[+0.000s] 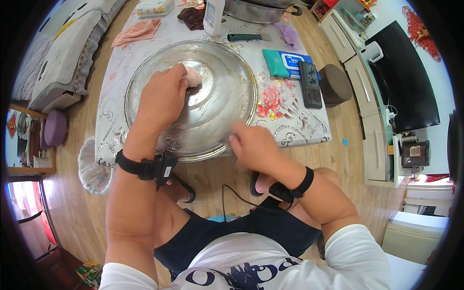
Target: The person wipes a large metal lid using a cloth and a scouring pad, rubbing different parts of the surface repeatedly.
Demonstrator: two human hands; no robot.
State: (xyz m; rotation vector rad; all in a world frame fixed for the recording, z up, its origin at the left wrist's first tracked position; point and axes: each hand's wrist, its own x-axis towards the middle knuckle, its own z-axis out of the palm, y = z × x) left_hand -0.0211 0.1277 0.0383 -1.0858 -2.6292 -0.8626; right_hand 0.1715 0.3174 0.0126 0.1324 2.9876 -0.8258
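Observation:
A large round metal lid or pan (224, 87), its surface streaked and wet-looking, lies on the table before me. My left hand (165, 94) grips a crumpled pinkish-white cloth (193, 77) against the metal, left of its middle. At the near right rim is my right hand (252, 145), blurred, with its fingers curled around what looks like a steel wool scourer (229, 143), partly hidden. A green-handled scraper (248, 37) lies beyond the rim, beside a white plastic bottle (214, 18).
On the flowered tablecloth (293, 123) are a wipes pack (282, 63), a dark phone (310, 87), an orange cloth (136, 32), a purple cloth (289, 35) and a steamer pot (253, 12). A brown stool (336, 86) stands right of the table. A cable (235, 194) hangs near my knees.

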